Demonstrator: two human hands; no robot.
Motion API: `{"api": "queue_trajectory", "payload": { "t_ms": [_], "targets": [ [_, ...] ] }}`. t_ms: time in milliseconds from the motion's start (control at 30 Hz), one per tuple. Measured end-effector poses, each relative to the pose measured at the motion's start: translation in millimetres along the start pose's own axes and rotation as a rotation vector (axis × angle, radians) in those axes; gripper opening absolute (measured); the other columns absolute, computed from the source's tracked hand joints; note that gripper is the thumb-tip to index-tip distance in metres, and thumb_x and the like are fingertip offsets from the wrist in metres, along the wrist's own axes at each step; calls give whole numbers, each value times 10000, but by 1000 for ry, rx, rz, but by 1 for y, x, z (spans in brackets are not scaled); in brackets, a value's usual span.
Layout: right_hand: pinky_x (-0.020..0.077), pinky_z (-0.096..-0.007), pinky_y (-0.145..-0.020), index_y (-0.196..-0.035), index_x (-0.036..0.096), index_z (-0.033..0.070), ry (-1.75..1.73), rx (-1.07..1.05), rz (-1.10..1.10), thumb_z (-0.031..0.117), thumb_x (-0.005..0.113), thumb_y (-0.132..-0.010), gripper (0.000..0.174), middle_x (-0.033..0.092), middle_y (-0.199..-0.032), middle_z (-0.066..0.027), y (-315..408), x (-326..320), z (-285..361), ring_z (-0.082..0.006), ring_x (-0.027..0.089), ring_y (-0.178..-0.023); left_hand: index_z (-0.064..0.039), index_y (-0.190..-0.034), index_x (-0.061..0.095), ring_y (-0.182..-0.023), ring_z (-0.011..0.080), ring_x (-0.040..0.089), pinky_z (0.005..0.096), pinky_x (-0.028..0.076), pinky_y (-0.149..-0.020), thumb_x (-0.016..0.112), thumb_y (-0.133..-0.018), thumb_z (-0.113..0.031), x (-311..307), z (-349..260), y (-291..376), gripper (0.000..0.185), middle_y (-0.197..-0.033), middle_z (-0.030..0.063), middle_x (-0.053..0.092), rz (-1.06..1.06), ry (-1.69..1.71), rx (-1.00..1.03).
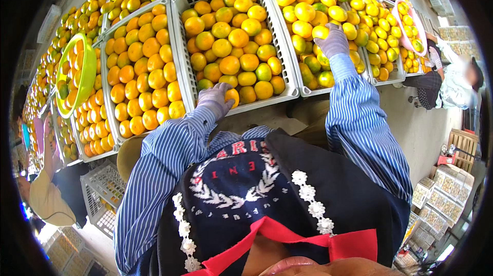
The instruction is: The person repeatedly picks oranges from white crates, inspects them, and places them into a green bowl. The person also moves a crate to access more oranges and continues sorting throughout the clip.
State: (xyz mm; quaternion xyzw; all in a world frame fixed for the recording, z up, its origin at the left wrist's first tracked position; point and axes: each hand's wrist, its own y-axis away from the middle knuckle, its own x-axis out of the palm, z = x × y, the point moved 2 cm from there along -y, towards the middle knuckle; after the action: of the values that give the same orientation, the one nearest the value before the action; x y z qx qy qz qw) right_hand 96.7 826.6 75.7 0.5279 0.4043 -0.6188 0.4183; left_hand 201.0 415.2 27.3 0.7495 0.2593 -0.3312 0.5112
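Note:
Both my hands wear thin greyish-purple gloves. At the near left corner of the middle grey plastic crate (295, 90), my left hand (214, 100) has its fingers and thumb around an orange mandarin (232, 98). Many orange and green-tinged mandarins (230, 65) fill that crate. My right hand (334, 41) reaches into the crate to the right (308, 92), where mixed green and orange fruit is heaped. A yellow-orange mandarin (320, 32) sits between its thumb and fingers; the fingertips are partly hidden.
Left of the middle crate, another crate (178, 64) holds mandarins in rows. A yellow-green basin (89, 83) and a pink basin (420, 25) rest on fruit. Co-workers (456, 79) are at both sides. Stacked crates (446, 195) stand at right; a slatted crate (101, 187) lies left.

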Motion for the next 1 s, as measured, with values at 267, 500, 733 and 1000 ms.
{"api": "queue_trajectory", "payload": {
  "t_ms": [267, 500, 733, 1000],
  "targets": [
    [440, -403, -1155, -1341, 551, 56, -458, -365, 698, 296, 918, -728, 754, 621, -1349, -192, 157, 66, 136, -370, 596, -1289, -70, -1403, 532, -1336, 373, 590, 430, 453, -1135, 719, -893, -255, -7, 21, -32, 574, -1394, 214, 629, 139, 301, 116],
    [514, -381, -1026, -870, 665, 26, -633, -431, 846, 256, 928, -748, 370, 635, -1389, -205, 151, 100, 125, -305, 659, -1167, -41, -1364, 536, -1329, 363, 588, 415, 447, -1136, 713, -894, -141, 8, 41, -37, 512, -1355, 231, 629, 85, 373, 253],
    [516, -377, -1031, -808, 712, 15, -469, -484, 692, 446, 880, -763, 465, 665, -1353, -183, 155, 92, 142, -335, 654, -1175, -49, -1373, 509, -1332, 362, 580, 416, 435, -1135, 680, -917, -119, 4, 50, -35, 492, -1350, 236, 627, 165, 464, 244],
    [534, -416, -1031, -1233, 712, 16, -225, -378, 925, 508, 842, -811, 661, 688, -1289, -228, 153, 78, 171, -363, 673, -1181, -69, -1334, 569, -1277, 447, 557, 483, 464, -1092, 588, -865, -34, 7, -3, -29, 470, -1354, 250, 600, -214, 365, 347]
  ]
}}
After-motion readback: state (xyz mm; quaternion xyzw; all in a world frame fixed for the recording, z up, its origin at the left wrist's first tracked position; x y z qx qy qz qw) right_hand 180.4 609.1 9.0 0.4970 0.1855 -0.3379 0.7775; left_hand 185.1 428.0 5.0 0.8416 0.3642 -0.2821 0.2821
